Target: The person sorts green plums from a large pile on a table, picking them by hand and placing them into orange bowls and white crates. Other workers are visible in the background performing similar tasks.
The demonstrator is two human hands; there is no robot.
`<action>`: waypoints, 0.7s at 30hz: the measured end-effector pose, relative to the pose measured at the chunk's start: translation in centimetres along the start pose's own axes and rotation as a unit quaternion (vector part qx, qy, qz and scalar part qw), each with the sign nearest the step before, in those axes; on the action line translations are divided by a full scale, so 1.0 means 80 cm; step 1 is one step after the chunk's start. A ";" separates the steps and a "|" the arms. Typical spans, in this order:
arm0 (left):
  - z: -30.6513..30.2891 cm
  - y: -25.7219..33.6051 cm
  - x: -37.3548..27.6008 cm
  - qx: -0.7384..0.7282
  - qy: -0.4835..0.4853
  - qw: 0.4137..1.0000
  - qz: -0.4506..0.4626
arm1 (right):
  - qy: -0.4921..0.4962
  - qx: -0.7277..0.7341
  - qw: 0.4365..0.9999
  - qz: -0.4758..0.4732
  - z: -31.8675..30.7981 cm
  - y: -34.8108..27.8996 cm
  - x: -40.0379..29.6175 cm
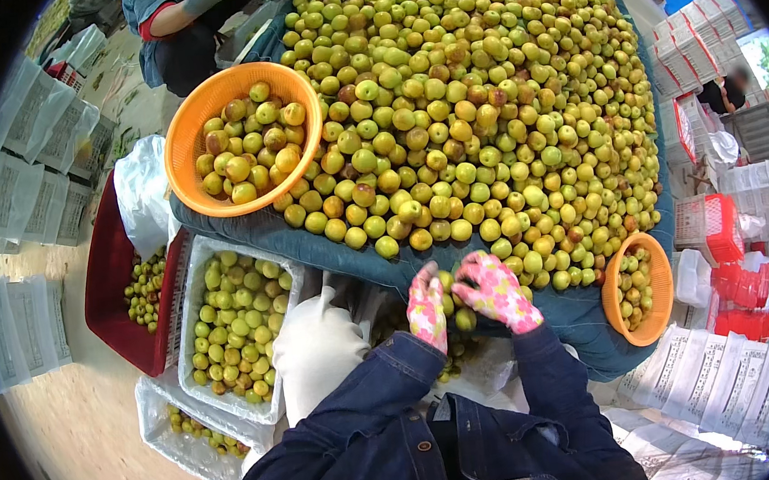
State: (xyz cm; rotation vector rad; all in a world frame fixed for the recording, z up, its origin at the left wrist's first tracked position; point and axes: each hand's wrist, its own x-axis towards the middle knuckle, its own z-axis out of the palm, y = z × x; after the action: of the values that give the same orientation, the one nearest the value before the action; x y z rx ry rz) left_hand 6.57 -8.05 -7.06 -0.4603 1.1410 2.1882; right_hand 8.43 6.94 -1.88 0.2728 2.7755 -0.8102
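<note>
A broad heap of green-yellow, brown-blushed fruits (430, 133), which look like jujubes, covers a table padded with blue cloth (331, 255). Both hands wear pink floral gloves with bare fingertips and meet at the table's near edge. My left hand (426, 308) is upright, its palm beside a green fruit (446, 281). My right hand (497, 292) curls inward from the other side, fingers bent towards the same fruit. Another fruit (465, 319) shows lower down between the wrists. Whether either hand grips a fruit is hidden by the fingers and blur.
Orange baskets of fruit stand at the left (179, 169) and right (664, 304) table corners. A lined white crate (188, 312) and a red crate (104, 285) hold fruit at left. A co-worker's gloved arm (199, 2) is at upper left. Stacked crates (685, 378) flank the right.
</note>
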 end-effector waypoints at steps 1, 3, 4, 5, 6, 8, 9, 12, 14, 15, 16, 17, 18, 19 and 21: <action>0.005 0.003 -0.006 -0.008 -0.001 0.999 -0.047 | -0.017 -0.012 1.000 -0.003 -0.006 -0.004 -0.008; 0.008 0.003 -0.018 -0.012 -0.005 0.996 -0.091 | -0.006 0.054 0.997 0.060 -0.023 -0.013 -0.012; 0.008 0.000 -0.017 -0.003 -0.010 0.998 -0.062 | 0.041 0.052 0.998 0.023 -0.024 -0.013 -0.002; 0.008 -0.003 -0.016 0.006 -0.014 0.999 -0.032 | 0.087 0.049 0.995 -0.015 -0.026 -0.014 0.014; 0.008 -0.007 -0.016 0.010 -0.018 1.000 -0.008 | 0.140 0.011 0.988 -0.068 -0.028 -0.024 0.032; 0.010 -0.012 -0.015 0.020 -0.026 0.998 0.045 | 0.177 0.044 0.976 -0.117 -0.031 -0.055 0.077; 0.004 -0.017 -0.011 0.032 -0.016 0.998 0.049 | 0.179 0.026 0.974 -0.133 -0.024 -0.062 0.100; 0.014 0.000 -0.014 0.029 0.016 0.999 0.030 | 0.181 -0.103 0.971 -0.118 0.008 -0.060 0.143; 0.010 0.000 -0.011 0.005 0.030 1.000 0.008 | 0.159 -0.131 0.972 -0.108 0.022 -0.050 0.139; 0.006 -0.001 -0.010 -0.009 0.042 0.999 -0.002 | 0.126 -0.109 0.980 -0.112 0.018 -0.047 0.127; 0.013 -0.005 -0.010 -0.005 0.047 0.999 0.004 | 0.103 -0.089 0.985 -0.104 0.013 -0.046 0.109; 0.012 -0.005 -0.012 -0.043 0.034 0.998 -0.010 | 0.080 -0.068 0.990 -0.096 0.010 -0.043 0.090; 0.015 0.000 -0.017 -0.081 0.017 0.996 -0.025 | 0.068 -0.026 0.992 -0.106 0.008 -0.033 0.075; 0.016 0.003 -0.019 -0.119 0.003 0.992 -0.037 | 0.078 -0.074 0.987 -0.116 0.007 -0.025 0.062; 0.016 -0.004 -0.025 -0.125 0.016 0.989 -0.079 | 0.075 -0.138 0.982 -0.104 -0.009 -0.008 0.044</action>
State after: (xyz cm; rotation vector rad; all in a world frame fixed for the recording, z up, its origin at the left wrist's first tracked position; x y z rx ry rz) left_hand 8.24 -7.57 -5.37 -0.6707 0.8186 2.1982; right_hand 4.78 7.17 -1.93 -0.0085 3.0493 -0.4521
